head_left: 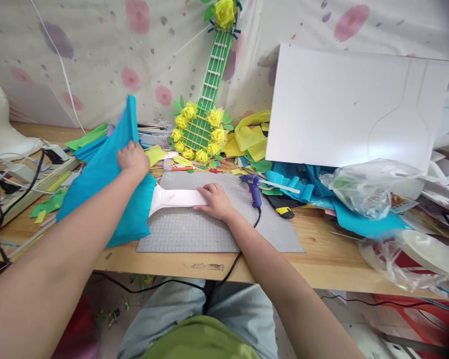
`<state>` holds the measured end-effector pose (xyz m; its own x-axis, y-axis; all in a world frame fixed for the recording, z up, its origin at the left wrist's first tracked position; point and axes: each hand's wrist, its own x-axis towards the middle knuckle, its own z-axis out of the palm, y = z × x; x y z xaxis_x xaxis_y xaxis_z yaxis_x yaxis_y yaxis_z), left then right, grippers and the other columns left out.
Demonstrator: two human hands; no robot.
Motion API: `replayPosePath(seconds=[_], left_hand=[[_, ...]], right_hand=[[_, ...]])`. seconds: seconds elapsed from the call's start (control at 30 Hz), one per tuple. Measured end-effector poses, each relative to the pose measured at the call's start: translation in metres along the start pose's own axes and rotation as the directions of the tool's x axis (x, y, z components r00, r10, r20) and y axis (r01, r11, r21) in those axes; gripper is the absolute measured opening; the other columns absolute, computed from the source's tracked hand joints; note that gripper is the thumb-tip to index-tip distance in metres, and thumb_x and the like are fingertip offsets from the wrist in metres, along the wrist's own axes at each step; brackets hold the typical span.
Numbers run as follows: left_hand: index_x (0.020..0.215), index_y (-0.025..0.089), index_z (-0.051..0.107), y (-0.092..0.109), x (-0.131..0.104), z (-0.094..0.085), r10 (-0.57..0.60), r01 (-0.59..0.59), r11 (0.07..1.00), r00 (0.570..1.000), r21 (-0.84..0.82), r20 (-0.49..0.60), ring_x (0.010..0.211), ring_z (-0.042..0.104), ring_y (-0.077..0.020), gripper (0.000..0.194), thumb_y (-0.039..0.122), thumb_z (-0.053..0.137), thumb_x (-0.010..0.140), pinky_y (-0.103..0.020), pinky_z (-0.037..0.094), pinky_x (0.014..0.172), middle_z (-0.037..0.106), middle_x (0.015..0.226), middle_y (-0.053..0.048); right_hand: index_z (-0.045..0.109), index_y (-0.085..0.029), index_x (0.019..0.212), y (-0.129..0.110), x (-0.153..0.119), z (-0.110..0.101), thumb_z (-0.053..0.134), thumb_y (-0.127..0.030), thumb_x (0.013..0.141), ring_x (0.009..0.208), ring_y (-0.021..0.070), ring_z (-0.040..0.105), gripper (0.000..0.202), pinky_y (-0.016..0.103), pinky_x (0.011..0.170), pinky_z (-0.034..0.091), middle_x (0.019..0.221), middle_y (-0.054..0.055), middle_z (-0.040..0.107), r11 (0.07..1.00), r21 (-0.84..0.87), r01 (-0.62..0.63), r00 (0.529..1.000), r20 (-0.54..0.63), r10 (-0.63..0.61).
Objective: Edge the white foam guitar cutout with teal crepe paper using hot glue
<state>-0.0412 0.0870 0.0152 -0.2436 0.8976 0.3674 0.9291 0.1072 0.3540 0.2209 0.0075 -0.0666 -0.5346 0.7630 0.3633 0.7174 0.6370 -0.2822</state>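
While I look down through the head camera, my left hand (133, 157) grips a fold of the blue crepe paper (108, 184), fingers closed on its raised upper part at the left of the grey cutting mat (217, 229). My right hand (217, 201) lies flat with fingers spread, pressing the white neck-shaped cutout (175, 198) onto the mat, not clasping it. The cutout's long axis runs left to right: its flared end points left and meets the blue paper's edge, its straight end sits under my right hand. So the cutout lies just right of and nearer than my left hand, and the right hand is the one on it. A blue glue gun (253, 188) rests just right of my right hand, with a green paper guitar (205, 104) leaning on the far wall and a white foam board (344, 104) at far right.
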Motion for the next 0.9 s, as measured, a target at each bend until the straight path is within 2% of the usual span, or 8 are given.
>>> replayPosePath(seconds=[0.17,0.3,0.47,0.57,0.63,0.73,0.83,0.9], left_hand=[[0.137,0.013,0.024,-0.003,0.023,-0.045,0.087,-0.116,0.986,0.972,-0.122,-0.22,0.126,0.032,-0.0305,0.061,0.011,0.049,0.082,-0.054,0.023,0.105,0.024,0.147,-0.007],[0.137,0.015,0.027,0.0,0.024,-0.069,0.204,-0.273,0.951,0.906,-0.145,-0.37,0.132,0.025,-0.0254,0.06,0.011,0.049,0.082,-0.044,0.022,0.109,0.022,0.148,-0.005],[0.136,0.014,0.032,0.026,-0.006,-0.07,0.396,-0.476,0.867,0.838,-0.148,-0.377,0.133,0.024,-0.02,0.058,0.004,0.044,0.08,-0.038,0.021,0.111,0.028,0.145,-0.004],[0.128,0.018,0.043,0.046,-0.028,-0.061,0.453,-0.557,0.789,0.812,-0.259,-0.368,0.128,0.033,-0.0153,0.053,0.002,0.04,0.078,-0.033,0.027,0.109,0.043,0.136,0.0],[0.123,0.02,0.048,0.057,-0.037,-0.055,0.386,-0.524,0.738,0.844,-0.425,-0.372,0.123,0.041,-0.0146,0.049,0.004,0.04,0.077,-0.031,0.03,0.108,0.05,0.128,0.001],[0.126,0.028,0.042,0.066,-0.04,-0.045,0.198,-0.337,0.611,0.941,-0.716,-0.274,0.118,0.048,-0.0191,0.048,0.018,0.048,0.079,-0.035,0.04,0.1,0.054,0.122,0.001],[0.131,0.029,0.033,0.07,-0.041,-0.035,0.126,-0.122,0.486,0.99,-0.865,-0.069,0.112,0.053,-0.0239,0.059,0.029,0.055,0.077,-0.04,0.046,0.091,0.056,0.119,-0.002],[0.132,0.026,0.034,0.07,-0.046,-0.027,0.08,0.014,0.523,0.995,-0.852,0.065,0.112,0.053,-0.0249,0.06,0.033,0.057,0.077,-0.04,0.045,0.093,0.055,0.121,-0.005]], right_hand=[[0.054,-0.019,0.12,-0.002,0.002,0.002,0.044,-0.067,0.075,0.103,0.026,0.044,0.066,0.04,0.09,0.034,0.11,0.013,0.053,0.999,-0.003,0.04,0.998,0.041,-0.04],[0.055,-0.019,0.119,-0.002,0.007,0.005,0.043,-0.069,0.075,0.102,0.0269,0.045,0.067,0.041,0.089,0.035,0.11,0.014,0.053,0.997,-0.055,-0.054,0.999,0.007,0.054],[0.058,-0.016,0.116,0.002,0.02,0.007,0.046,-0.068,0.075,0.106,0.0289,0.046,0.068,0.043,0.092,0.036,0.112,0.016,0.054,0.991,-0.035,-0.128,0.992,0.004,0.128],[0.052,-0.019,0.123,0.004,0.028,0.005,0.055,-0.064,0.071,0.116,0.0285,0.043,0.069,0.045,0.099,0.031,0.121,0.015,0.051,0.964,0.176,-0.199,0.98,0.026,0.197],[0.042,-0.023,0.132,0.004,0.031,0.0,0.056,-0.063,0.071,0.12,0.0271,0.042,0.074,0.046,0.101,0.031,0.127,0.013,0.049,0.844,0.437,-0.311,0.944,0.037,0.329],[0.026,-0.028,0.139,0.0,0.035,-0.011,0.05,-0.066,0.073,0.121,0.0241,0.045,0.08,0.045,0.098,0.038,0.135,0.009,0.044,0.454,0.825,-0.336,0.9,0.139,0.414],[0.028,-0.028,0.138,-0.01,0.039,-0.021,0.047,-0.068,0.073,0.119,0.0238,0.047,0.079,0.047,0.096,0.043,0.137,0.005,0.044,0.091,0.973,-0.212,0.932,0.174,0.317],[0.033,-0.026,0.135,-0.017,0.042,-0.025,0.056,-0.063,0.07,0.117,0.0253,0.049,0.078,0.049,0.096,0.044,0.134,0.005,0.047,-0.037,0.987,-0.154,0.936,0.158,0.313]])
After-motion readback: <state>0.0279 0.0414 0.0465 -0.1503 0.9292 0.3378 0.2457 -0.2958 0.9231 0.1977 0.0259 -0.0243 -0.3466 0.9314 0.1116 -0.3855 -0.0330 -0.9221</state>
